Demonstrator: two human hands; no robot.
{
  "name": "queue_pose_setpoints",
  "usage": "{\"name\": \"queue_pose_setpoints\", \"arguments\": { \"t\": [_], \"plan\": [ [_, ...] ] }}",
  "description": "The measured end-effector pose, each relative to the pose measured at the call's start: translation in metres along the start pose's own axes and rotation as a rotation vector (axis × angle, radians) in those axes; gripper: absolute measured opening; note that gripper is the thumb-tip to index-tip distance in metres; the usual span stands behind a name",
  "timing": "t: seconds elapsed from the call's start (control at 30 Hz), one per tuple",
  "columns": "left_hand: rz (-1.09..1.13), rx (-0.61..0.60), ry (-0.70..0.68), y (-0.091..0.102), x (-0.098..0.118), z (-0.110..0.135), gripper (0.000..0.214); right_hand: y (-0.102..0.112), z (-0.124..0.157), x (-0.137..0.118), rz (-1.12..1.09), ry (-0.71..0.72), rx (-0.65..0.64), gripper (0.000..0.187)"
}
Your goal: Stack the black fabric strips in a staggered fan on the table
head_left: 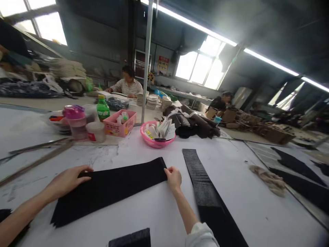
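A long black fabric strip (118, 187), which looks layered at its lower left end, lies slanted across the white table in front of me. My left hand (68, 180) rests at its upper left edge, thumb on top and fingers along the far side. At the far right end, my right hand (173, 176) pinches the strip's corner between thumb and fingers. Right of that hand lies a long stack of black strips (208, 192), fanned at its far end. A small black folded piece (131, 239) sits at the near edge of view.
A pink basket (157, 145) of paper tags stands beyond the strip, near a metal pole (147, 68). Behind on the left are a pink box (119, 128), a green bottle (102, 109) and plastic tubs. A crumpled cloth (268, 180) lies right. Two people sit farther back.
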State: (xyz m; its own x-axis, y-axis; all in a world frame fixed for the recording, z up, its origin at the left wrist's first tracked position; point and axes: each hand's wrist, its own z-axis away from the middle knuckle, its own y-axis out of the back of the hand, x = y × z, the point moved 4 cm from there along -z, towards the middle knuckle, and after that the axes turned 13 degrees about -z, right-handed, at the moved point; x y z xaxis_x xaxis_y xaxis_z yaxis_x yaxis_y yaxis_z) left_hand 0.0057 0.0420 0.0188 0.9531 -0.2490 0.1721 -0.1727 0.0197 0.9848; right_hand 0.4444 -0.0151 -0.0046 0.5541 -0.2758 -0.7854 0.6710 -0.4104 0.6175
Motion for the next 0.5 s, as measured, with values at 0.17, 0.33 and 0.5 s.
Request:
{"name": "queue_pose_setpoints", "arguments": {
  "t": [0.17,0.33,0.5],
  "plan": [
    [-0.036,0.066,0.046,0.008,-0.002,-0.007,0.036,-0.002,-0.005,0.0,0.024,-0.046,0.024,0.024],
    [-0.103,0.064,0.079,-0.022,0.001,-0.001,0.035,-0.003,-0.011,0.001,0.05,-0.083,0.023,0.023],
    [-0.308,0.243,0.067,-0.027,0.035,0.024,0.039,0.001,-0.013,0.003,0.031,-0.092,0.032,0.023]
  ]
}}
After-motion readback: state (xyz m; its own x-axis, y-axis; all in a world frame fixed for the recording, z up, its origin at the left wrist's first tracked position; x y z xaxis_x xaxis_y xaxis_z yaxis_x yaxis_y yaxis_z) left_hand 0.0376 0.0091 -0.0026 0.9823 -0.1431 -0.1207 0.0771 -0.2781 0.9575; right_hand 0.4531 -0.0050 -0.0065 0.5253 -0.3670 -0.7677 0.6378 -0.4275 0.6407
